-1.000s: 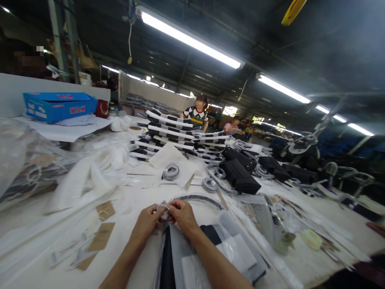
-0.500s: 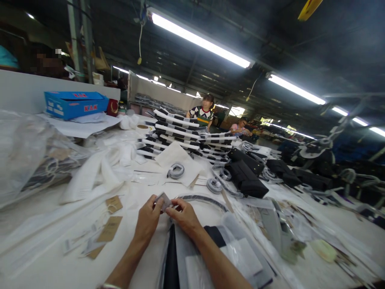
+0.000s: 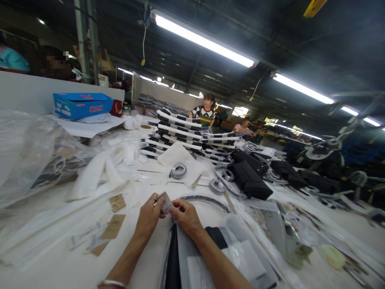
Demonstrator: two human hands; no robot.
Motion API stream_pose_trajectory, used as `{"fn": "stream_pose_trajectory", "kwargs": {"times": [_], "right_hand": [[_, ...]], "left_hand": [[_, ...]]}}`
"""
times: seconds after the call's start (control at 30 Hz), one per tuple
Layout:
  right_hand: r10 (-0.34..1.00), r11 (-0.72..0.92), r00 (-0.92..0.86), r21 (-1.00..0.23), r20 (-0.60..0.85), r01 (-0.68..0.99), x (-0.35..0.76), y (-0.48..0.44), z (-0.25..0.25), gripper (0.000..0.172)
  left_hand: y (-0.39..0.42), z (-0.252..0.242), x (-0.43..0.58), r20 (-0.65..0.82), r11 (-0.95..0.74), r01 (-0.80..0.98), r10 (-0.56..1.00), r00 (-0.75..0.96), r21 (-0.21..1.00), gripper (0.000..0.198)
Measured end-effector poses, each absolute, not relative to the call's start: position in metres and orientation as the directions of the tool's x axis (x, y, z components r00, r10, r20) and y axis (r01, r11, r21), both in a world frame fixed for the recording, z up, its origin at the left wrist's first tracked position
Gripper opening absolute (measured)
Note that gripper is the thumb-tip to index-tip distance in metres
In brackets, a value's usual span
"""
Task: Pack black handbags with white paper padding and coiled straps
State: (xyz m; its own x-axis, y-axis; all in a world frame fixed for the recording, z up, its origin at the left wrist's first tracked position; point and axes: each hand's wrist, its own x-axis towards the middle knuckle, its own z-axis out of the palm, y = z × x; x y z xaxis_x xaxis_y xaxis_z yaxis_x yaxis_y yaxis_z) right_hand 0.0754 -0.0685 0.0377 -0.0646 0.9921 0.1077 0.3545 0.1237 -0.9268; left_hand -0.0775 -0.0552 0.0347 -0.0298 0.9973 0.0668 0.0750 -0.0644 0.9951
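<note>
Between my hands is a small greyish tag or packet (image 3: 165, 203), too small to read. My left hand (image 3: 150, 212) pinches its left side between thumb and fingers. At its right edge, my right hand (image 3: 185, 214) closes thumb and fingertips on it. Beneath my right forearm lies a black bag in clear plastic wrapping (image 3: 219, 249), with a white sheet showing through. A wrapped strap (image 3: 207, 198) curves on the table just beyond my right hand. Brown card tags (image 3: 112, 226) with strings lie left of my left arm.
Striped black-and-white wrapped pieces (image 3: 180, 134) are stacked ahead. Coiled straps (image 3: 178, 171) and black bags (image 3: 251, 180) lie mid-table and right. Clear plastic (image 3: 27, 152) is heaped left, near a blue box (image 3: 82, 106). Other people (image 3: 204, 114) work beyond the table.
The small tag has tilted more upright between my fingers. Both hands keep their grip, and the whole view has shifted slightly, with the scene moving right.
</note>
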Motion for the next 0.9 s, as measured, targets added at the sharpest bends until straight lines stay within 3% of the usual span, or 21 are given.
{"fn": "stream_pose_trajectory", "kwargs": {"times": [0.27,0.33,0.43,0.6,0.73,0.9], "right_hand": [[0.990,0.141,-0.035,-0.935,0.137,0.325,0.076,-0.069,0.034,0.016],[0.991,0.135,-0.047,-0.925,0.127,0.356,0.076,-0.069,0.034,0.010],[0.991,0.130,-0.076,-0.891,0.107,0.434,0.075,-0.069,0.034,0.016],[0.968,0.244,-0.096,-0.790,0.230,0.563,0.075,-0.070,0.034,0.007],[0.960,0.272,-0.115,-0.766,0.254,0.582,0.074,-0.071,0.035,0.011],[0.956,0.282,-0.112,-0.751,0.270,0.597,0.074,-0.070,0.034,0.016]], "left_hand": [[-0.060,0.036,-0.073,0.122,-0.135,0.201,0.990,0.072,0.970,0.029],[-0.059,0.037,-0.075,0.140,-0.144,0.242,0.990,0.031,0.960,0.028],[-0.057,0.038,-0.081,0.113,-0.098,0.198,0.992,-0.063,0.975,0.029],[-0.055,0.038,-0.091,0.054,-0.032,0.110,0.978,-0.203,0.993,0.033],[-0.054,0.034,-0.095,0.122,-0.028,0.341,0.958,-0.258,0.940,0.021],[-0.055,0.035,-0.097,0.188,0.056,0.721,0.949,-0.253,0.691,0.013]]}}
